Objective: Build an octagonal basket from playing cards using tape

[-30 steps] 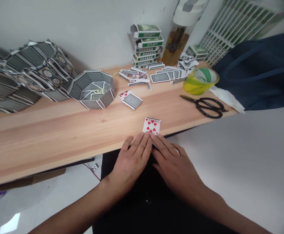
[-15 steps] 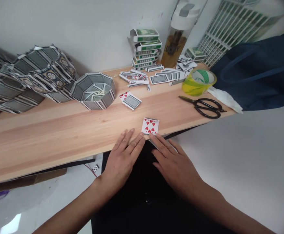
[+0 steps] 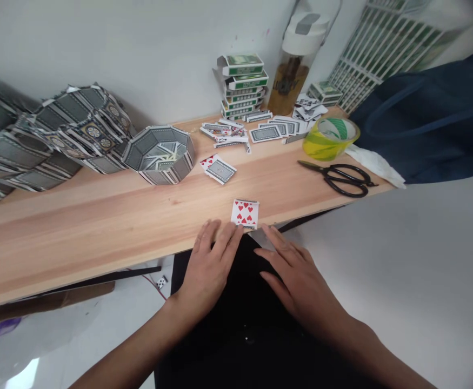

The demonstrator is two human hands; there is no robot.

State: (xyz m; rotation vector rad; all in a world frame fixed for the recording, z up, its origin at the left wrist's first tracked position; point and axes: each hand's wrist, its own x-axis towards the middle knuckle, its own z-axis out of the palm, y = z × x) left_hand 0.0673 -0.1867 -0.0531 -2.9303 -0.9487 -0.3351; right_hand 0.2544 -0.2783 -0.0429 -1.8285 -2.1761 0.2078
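A playing card (image 3: 245,214) with red hearts, its two ends folded, lies face up at the front edge of the wooden table (image 3: 139,216). My left hand (image 3: 210,265) rests at the table edge with fingers stretched out, the fingertips at the card's lower left corner. Just right of the card, my right hand (image 3: 293,267) is open, its fingertips near the edge and apart from the card. Behind the card lie a face-down card (image 3: 221,170) and a hearts card (image 3: 207,161) partly under it.
Left stand an octagonal card box (image 3: 167,175) and taller card structures (image 3: 94,132). Folded cards (image 3: 226,132), stacked card boxes (image 3: 244,81) and a bottle (image 3: 291,75) are at the back. Right are yellow tape (image 3: 321,148), black scissors (image 3: 345,178) and a dark blue bag (image 3: 426,124).
The folded hearts card has shifted slightly left. My right hand has come off it and moved a little right, while my left fingertips stay at its corner.
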